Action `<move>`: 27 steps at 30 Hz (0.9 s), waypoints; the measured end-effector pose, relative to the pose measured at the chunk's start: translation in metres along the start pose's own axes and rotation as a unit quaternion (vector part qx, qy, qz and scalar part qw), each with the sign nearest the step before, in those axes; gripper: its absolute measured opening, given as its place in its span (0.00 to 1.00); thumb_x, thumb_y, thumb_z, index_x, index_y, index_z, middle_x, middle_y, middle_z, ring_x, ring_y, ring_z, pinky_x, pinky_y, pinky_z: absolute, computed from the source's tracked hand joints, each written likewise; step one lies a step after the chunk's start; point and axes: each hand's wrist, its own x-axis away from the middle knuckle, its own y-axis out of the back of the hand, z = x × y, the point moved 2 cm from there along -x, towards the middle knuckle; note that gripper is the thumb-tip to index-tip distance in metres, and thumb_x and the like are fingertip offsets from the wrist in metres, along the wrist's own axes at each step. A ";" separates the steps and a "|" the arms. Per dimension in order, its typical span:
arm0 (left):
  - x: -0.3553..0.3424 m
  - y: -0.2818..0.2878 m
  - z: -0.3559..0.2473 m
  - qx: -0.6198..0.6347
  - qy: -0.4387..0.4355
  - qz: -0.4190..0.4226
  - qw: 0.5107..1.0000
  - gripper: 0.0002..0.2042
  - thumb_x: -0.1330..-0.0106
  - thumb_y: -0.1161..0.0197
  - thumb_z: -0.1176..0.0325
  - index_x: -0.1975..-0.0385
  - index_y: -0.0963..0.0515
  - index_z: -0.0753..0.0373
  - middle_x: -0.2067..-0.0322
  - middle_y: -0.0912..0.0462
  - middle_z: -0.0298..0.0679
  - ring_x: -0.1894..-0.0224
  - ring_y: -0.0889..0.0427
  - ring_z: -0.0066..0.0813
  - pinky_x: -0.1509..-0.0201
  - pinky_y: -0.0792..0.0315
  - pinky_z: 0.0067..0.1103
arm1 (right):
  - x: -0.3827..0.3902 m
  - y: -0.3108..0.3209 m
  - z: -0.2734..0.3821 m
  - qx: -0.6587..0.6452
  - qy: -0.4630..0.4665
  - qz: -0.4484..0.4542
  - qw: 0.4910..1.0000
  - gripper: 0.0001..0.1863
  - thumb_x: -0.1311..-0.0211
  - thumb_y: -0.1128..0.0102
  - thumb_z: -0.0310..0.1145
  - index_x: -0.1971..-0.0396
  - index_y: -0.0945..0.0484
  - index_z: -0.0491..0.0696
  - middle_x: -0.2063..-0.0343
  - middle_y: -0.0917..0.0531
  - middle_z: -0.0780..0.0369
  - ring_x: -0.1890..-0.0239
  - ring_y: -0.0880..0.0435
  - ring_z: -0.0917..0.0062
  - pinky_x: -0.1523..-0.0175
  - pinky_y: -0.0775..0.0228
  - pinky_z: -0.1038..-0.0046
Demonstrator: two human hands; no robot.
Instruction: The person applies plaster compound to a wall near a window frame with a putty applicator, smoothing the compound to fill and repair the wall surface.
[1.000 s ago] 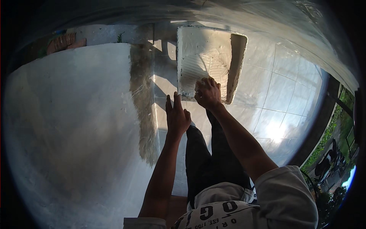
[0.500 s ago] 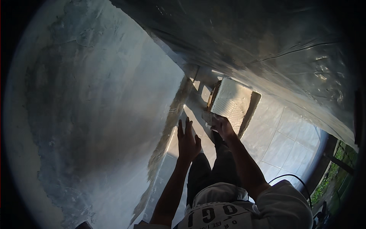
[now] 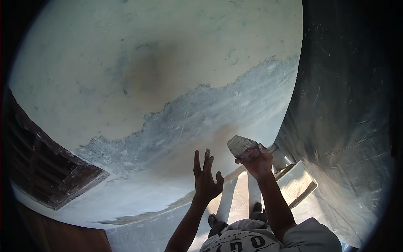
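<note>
Scraper [image 3: 241, 145] juts edge-first from right hand [image 3: 260, 164], left hand [image 3: 206, 184] apart.

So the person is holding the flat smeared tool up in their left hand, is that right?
Not quite: the head view shows the flat smeared tool held up in the right hand. The left hand looks empty.

Wall [image 3: 147, 63] is showing a matt, fairly smooth pale coat above a rough, plaster-like grey band [image 3: 201, 113]. Sheeting [image 3: 344, 126] is gleaming, creased and plastic-looking; handheld flat tool [image 3: 242, 145] is looking matt, smeared.
</note>
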 end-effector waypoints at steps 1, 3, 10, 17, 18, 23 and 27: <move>0.001 0.019 0.005 -0.001 -0.007 -0.023 1.000 0.29 0.44 0.40 0.74 0.40 0.34 0.72 0.30 0.38 0.60 0.24 0.53 0.68 0.25 0.49 0.53 | -0.005 -0.025 -0.006 0.019 0.015 0.028 0.999 0.27 0.33 0.43 0.52 0.47 0.20 0.44 0.49 0.15 0.53 0.48 0.18 0.58 0.49 0.28 0.52; 0.009 0.058 0.021 -0.021 -0.018 -0.030 0.999 0.28 0.40 0.41 0.72 0.38 0.36 0.73 0.31 0.37 0.61 0.23 0.53 0.67 0.25 0.49 0.53 | -0.013 -0.054 -0.028 0.026 0.038 0.064 0.997 0.29 0.32 0.45 0.53 0.46 0.21 0.42 0.49 0.16 0.51 0.48 0.18 0.58 0.49 0.28 0.53; 0.015 0.166 0.073 -0.065 -0.068 -0.086 0.992 0.26 0.42 0.42 0.73 0.42 0.33 0.73 0.32 0.34 0.62 0.24 0.51 0.68 0.26 0.48 0.54 | -0.028 -0.157 -0.091 0.108 0.105 0.179 0.972 0.33 0.30 0.47 0.52 0.40 0.25 0.38 0.49 0.16 0.51 0.50 0.18 0.59 0.47 0.28 0.57; 0.022 0.235 0.136 -0.025 -0.140 -0.183 0.973 0.24 0.34 0.48 0.71 0.41 0.39 0.76 0.29 0.57 0.68 0.31 0.35 0.70 0.28 0.35 0.46 | -0.025 -0.212 -0.150 0.188 0.168 0.222 0.942 0.36 0.31 0.45 0.52 0.39 0.27 0.34 0.38 0.28 0.49 0.47 0.21 0.62 0.46 0.29 0.61; 0.023 0.240 0.141 -0.021 -0.145 -0.181 0.973 0.24 0.34 0.48 0.71 0.41 0.39 0.76 0.29 0.57 0.68 0.31 0.35 0.70 0.28 0.35 0.46 | -0.024 -0.216 -0.153 0.189 0.173 0.219 0.942 0.36 0.31 0.45 0.52 0.39 0.27 0.34 0.38 0.28 0.49 0.47 0.21 0.62 0.46 0.29 0.61; 0.021 0.233 0.165 -0.116 -0.198 -0.199 0.953 0.20 0.36 0.47 0.74 0.45 0.35 0.76 0.31 0.53 0.71 0.30 0.37 0.68 0.29 0.32 0.46 | -0.031 -0.233 -0.142 0.387 0.346 0.151 0.841 0.37 0.35 0.43 0.54 0.39 0.24 0.36 0.40 0.26 0.50 0.46 0.24 0.66 0.48 0.28 0.63; 0.006 0.215 0.170 -0.186 -0.297 -0.189 0.917 0.16 0.39 0.45 0.70 0.52 0.28 0.70 0.39 0.26 0.60 0.28 0.40 0.63 0.27 0.43 0.50 | -0.038 -0.237 -0.132 0.631 0.500 0.106 0.583 0.32 0.43 0.37 0.47 0.45 0.18 0.40 0.43 0.23 0.50 0.44 0.27 0.60 0.43 0.29 0.60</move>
